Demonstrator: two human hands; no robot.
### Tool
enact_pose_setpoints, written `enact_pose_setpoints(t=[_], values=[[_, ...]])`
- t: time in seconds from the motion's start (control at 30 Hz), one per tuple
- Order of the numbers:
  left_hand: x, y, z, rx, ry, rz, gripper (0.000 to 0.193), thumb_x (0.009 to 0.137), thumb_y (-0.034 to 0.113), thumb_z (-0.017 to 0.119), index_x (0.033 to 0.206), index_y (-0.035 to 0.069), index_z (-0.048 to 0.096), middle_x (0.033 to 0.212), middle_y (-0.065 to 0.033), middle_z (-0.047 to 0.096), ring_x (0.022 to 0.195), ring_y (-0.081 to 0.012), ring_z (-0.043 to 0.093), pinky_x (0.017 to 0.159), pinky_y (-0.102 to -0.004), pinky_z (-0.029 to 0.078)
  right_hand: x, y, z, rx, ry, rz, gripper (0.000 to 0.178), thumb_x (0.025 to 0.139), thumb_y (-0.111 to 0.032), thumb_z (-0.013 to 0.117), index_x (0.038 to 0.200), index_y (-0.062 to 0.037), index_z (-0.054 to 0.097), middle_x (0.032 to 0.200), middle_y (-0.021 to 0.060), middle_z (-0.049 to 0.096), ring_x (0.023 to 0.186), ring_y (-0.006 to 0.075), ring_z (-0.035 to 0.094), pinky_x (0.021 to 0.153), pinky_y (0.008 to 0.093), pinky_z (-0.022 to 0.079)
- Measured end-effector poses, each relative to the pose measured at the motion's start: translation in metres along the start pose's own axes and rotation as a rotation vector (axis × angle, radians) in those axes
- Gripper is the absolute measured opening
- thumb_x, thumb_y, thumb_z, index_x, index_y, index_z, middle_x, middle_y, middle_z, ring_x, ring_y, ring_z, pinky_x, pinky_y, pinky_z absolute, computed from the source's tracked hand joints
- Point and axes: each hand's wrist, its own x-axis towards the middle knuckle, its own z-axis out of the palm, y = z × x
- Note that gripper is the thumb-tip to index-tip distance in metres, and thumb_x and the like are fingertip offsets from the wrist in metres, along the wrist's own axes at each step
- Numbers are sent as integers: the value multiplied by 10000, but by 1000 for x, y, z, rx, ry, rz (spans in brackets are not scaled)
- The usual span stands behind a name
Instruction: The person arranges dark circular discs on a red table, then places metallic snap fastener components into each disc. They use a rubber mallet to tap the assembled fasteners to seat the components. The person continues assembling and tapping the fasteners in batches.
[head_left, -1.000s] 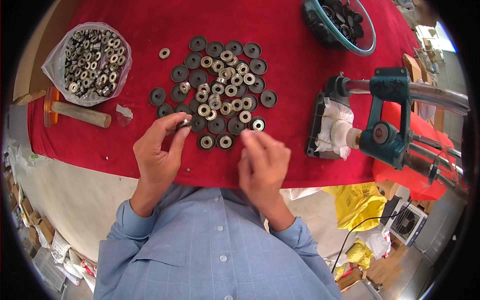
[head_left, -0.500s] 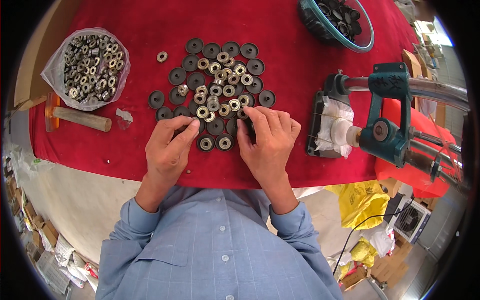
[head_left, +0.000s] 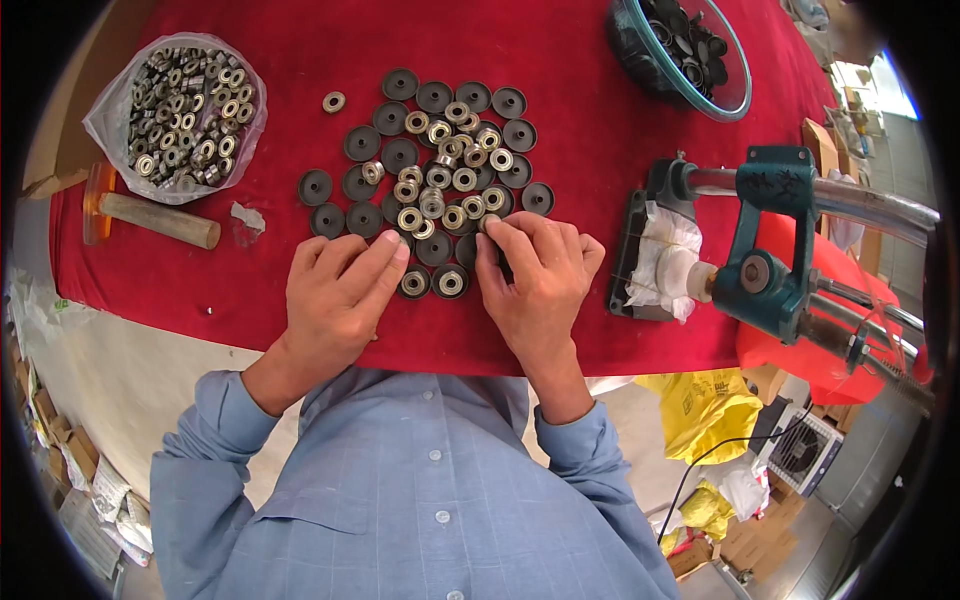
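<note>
Many round black caps (head_left: 362, 143) lie on the red cloth, with shiny metal ring bearings (head_left: 464, 179) heaped over their middle. In the nearest row, two caps each have a bearing (head_left: 451, 284) seated at the centre. My left hand (head_left: 340, 295) is at the near left edge of this group, thumb and forefinger brought together beside a cap; what they pinch, if anything, is hidden. On the near right edge, my right hand (head_left: 543, 285) has its thumb and fingertips closed on a bearing (head_left: 487, 223), which is partly covered by the fingers.
A clear bag of bearings (head_left: 185, 120) stands at the far left, with a wooden-handled hammer (head_left: 160, 218) before it. One loose bearing (head_left: 334, 102) lies apart. A bowl of black parts (head_left: 735, 105) is at the far right, behind a green hand press (head_left: 775, 240).
The view has shifted slightly. Both hands stay at the near edge of the caps, with my left fingertips a little closer to them. The heap of bearings looks the same.
</note>
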Motion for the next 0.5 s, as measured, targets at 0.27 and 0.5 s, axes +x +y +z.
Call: enact_pose_setpoints(t=[0.27,0.5], values=[[-2,0,6,-35,52,-22,417,753,18,775,1169,3,782,1216,-90,726,949,-260,647,849,-418,498,4,-6,3,11,1,76,249,817,-166,868,1022,-135,730,998,2,696,881,196,634,846,413,375],[1,-2,11,-294,143,-165,376,769,-6,804,1140,53,775,1132,-58,717,942,-258,645,820,-404,486,4,-7,5,53,-59,189,260,813,-166,858,1027,-130,715,955,19,681,864,222,633,847,409,391]])
